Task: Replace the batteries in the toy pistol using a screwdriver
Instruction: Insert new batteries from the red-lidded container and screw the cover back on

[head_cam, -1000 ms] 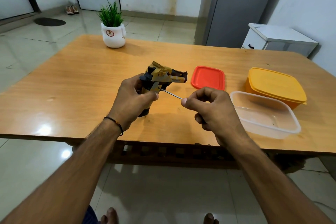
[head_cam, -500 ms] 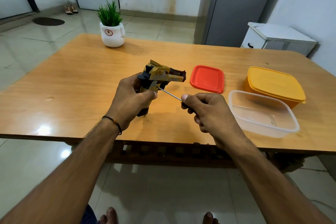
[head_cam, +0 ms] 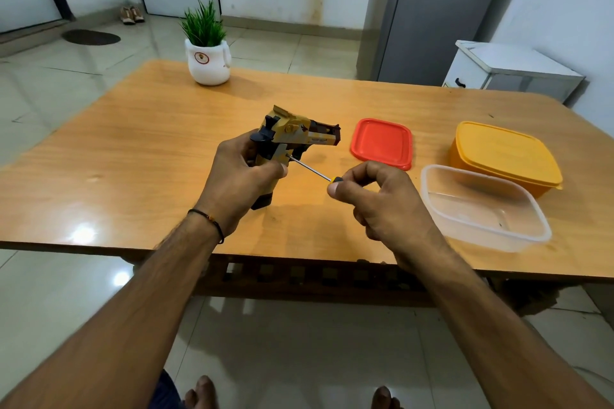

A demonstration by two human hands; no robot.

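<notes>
Toy pistol: held just above the middle of the table, barrel pointing right, grip downward; blocky moulded plastic, mustard yellow with dark brown and black parts.
Left hand: wrapped round the grip, thumb laid across its side.
Screwdriver: thin bright steel shaft, its tip against the grip just above the thumb; a yellow-and-black handle end shows.
Right hand: pinches the handle between thumb and fingertips, the other fingers curled.
Progress: early, by my reading; the cover screw is being worked, and no cover or batteries lie out.
Left to do: free the cover, swap the cells, close and screw down.
Poor view: the screw head is too small to see, so the tip may or may not be seated.
Table: glossy orange-brown wood grain.
Nearby, right: flat red lid; clear tub, thin-walled; lidded yellow tub.
Far edge: white pot of spiky green leaves.
</notes>
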